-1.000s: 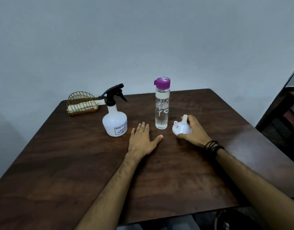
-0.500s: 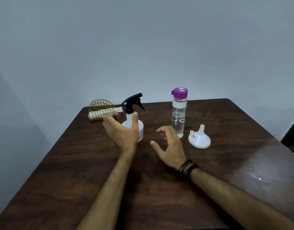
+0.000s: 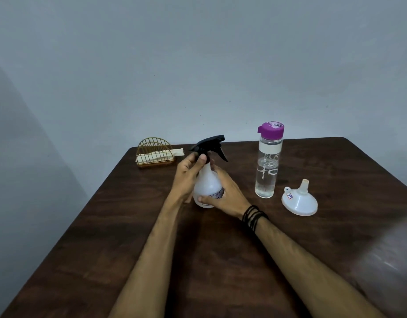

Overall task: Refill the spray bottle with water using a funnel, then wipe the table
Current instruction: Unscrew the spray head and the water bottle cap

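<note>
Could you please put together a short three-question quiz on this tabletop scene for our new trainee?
1. True or false: the purple cap is off the water bottle.
2. Which hand grips the spray bottle near its black trigger head? A) left hand B) right hand
3. Fill in: the white funnel rests wide mouth down on the table, with its spout pointing ____.

Key: 1. False, the cap is on. 2. A; the right hand holds the lower body. 3. Up.
</note>
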A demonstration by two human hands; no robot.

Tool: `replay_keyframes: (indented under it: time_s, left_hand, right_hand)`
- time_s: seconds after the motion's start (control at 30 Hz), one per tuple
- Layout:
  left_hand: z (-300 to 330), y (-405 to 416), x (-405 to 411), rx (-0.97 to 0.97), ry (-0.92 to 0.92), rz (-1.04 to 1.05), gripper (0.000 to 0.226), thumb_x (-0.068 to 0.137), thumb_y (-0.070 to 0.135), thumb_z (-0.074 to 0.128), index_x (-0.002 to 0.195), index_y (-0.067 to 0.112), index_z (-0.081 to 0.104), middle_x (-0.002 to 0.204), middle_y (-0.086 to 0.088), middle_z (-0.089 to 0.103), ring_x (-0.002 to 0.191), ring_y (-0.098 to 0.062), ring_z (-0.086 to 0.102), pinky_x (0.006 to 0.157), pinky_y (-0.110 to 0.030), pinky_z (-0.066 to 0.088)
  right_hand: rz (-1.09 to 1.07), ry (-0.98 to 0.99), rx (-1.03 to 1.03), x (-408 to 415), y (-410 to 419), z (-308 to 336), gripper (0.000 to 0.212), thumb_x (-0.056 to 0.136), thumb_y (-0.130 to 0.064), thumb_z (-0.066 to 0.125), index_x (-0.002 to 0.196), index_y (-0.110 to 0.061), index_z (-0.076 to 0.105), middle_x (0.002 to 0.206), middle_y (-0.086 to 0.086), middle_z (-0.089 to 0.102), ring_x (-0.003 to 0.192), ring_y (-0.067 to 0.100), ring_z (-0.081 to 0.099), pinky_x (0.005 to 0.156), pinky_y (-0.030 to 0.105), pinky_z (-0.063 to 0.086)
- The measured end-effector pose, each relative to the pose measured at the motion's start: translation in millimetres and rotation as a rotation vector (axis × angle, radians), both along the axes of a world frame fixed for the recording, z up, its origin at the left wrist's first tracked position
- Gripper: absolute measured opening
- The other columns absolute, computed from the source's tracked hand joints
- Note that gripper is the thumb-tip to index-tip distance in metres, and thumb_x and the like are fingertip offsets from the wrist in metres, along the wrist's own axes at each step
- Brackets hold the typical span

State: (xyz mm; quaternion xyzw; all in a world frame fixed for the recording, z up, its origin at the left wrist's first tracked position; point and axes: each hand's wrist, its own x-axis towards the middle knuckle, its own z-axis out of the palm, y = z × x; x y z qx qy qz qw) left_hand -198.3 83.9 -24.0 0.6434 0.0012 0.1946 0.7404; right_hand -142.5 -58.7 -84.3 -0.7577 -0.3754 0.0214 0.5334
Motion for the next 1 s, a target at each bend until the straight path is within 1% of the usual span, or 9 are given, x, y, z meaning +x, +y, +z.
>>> replay_keyframes:
  time_s: [0.13, 0.27, 0.37, 0.5, 0.67, 0.73, 0.83, 0.93, 1.0]
  left_hand:
    - [-4.1, -7.2, 3.8, 0.014, -0.088, 0.109, 0.033, 0.079, 0.048, 0.079, 0.096, 0.020, 0.079, 0.101, -0.009, 0.077, 0.098, -0.020, 0.070, 0.089, -0.034, 0.054]
    - [-4.9, -19.0, 7.3, -0.039, -0.099, 0.282, 0.032, 0.066, 0.041, 0.088, 0.087, 0.020, 0.080, 0.086, -0.001, 0.077, 0.082, -0.011, 0.069, 0.072, -0.023, 0.054]
    - [-7.3, -26.4, 9.7, -0.039, -0.084, 0.423, 0.050, 0.051, 0.044, 0.094, 0.085, 0.021, 0.065, 0.078, 0.004, 0.066, 0.071, -0.006, 0.060, 0.065, -0.022, 0.050]
    - [-7.7, -20.6, 9.8, -0.023, -0.080, 0.261, 0.054, 0.070, 0.034, 0.084, 0.116, 0.022, 0.059, 0.100, -0.001, 0.067, 0.091, -0.008, 0.063, 0.080, -0.023, 0.051]
    - [-9.8, -16.8, 6.1, -0.068, -0.102, 0.067, 0.018, 0.093, 0.022, 0.064, 0.106, 0.019, 0.076, 0.106, -0.008, 0.074, 0.106, -0.025, 0.067, 0.095, -0.043, 0.051]
    - [-6.0, -19.2, 7.2, -0.041, -0.118, 0.170, 0.014, 0.089, 0.012, 0.072, 0.103, 0.014, 0.074, 0.103, -0.008, 0.074, 0.100, -0.022, 0.067, 0.090, -0.039, 0.053]
    - [-0.9, -26.6, 8.0, -0.010, -0.097, 0.360, 0.030, 0.075, 0.009, 0.085, 0.098, 0.016, 0.067, 0.097, -0.004, 0.072, 0.090, -0.017, 0.065, 0.081, -0.030, 0.054]
    - [-3.3, -27.4, 5.2, 0.048, -0.073, 0.288, 0.044, 0.075, 0.022, 0.086, 0.110, 0.014, 0.061, 0.109, -0.008, 0.073, 0.102, -0.018, 0.070, 0.085, -0.027, 0.056]
    - [-4.6, -24.1, 3.6, 0.105, -0.069, 0.192, 0.032, 0.087, 0.023, 0.075, 0.116, 0.016, 0.064, 0.113, -0.007, 0.073, 0.108, -0.019, 0.069, 0.089, -0.028, 0.055]
  right_hand:
    - [-0.032, -0.017, 0.046, 3.6, -0.1, -3.8, 0.089, 0.062, -0.051, 0.089, 0.139, -0.035, 0.046, 0.129, -0.014, 0.052, 0.120, 0.000, 0.052, 0.102, 0.027, 0.046]
    - [-0.071, -0.040, 0.067, 4.2, 2.2, -7.2, 0.087, 0.056, -0.053, 0.089, 0.133, -0.040, 0.050, 0.123, -0.017, 0.050, 0.115, -0.006, 0.051, 0.094, 0.010, 0.041]
    - [-0.104, -0.020, 0.057, 4.3, 2.3, -11.4, 0.089, 0.054, -0.052, 0.088, 0.132, -0.031, 0.050, 0.126, -0.013, 0.047, 0.114, -0.008, 0.049, 0.092, 0.009, 0.039]
    - [-0.117, -0.023, 0.045, 6.0, 2.5, -8.7, 0.086, 0.054, -0.052, 0.090, 0.128, -0.037, 0.050, 0.123, -0.017, 0.045, 0.113, -0.008, 0.049, 0.089, 0.011, 0.043]
    - [-0.124, -0.022, 0.053, 4.6, 4.0, -7.8, 0.083, 0.051, -0.052, 0.091, 0.123, -0.044, 0.050, 0.119, -0.019, 0.046, 0.110, -0.008, 0.052, 0.084, 0.016, 0.045]
    - [-0.125, -0.019, 0.060, 5.1, 3.8, -8.0, 0.085, 0.051, -0.053, 0.091, 0.125, -0.042, 0.050, 0.120, -0.020, 0.046, 0.111, -0.008, 0.051, 0.086, 0.016, 0.046]
    - [-0.114, -0.034, 0.053, 5.3, 3.1, -8.4, 0.091, 0.052, -0.055, 0.089, 0.130, -0.033, 0.050, 0.124, -0.015, 0.046, 0.115, -0.006, 0.050, 0.091, 0.014, 0.043]
    - [-0.109, -0.041, 0.038, 4.8, 3.1, -8.1, 0.089, 0.054, -0.055, 0.088, 0.131, -0.034, 0.049, 0.124, -0.012, 0.047, 0.115, -0.002, 0.052, 0.093, 0.022, 0.048]
    - [-0.111, -0.039, 0.040, 4.9, 3.4, -7.1, 0.088, 0.053, -0.055, 0.089, 0.129, -0.037, 0.050, 0.123, -0.014, 0.048, 0.113, -0.004, 0.052, 0.091, 0.022, 0.049]
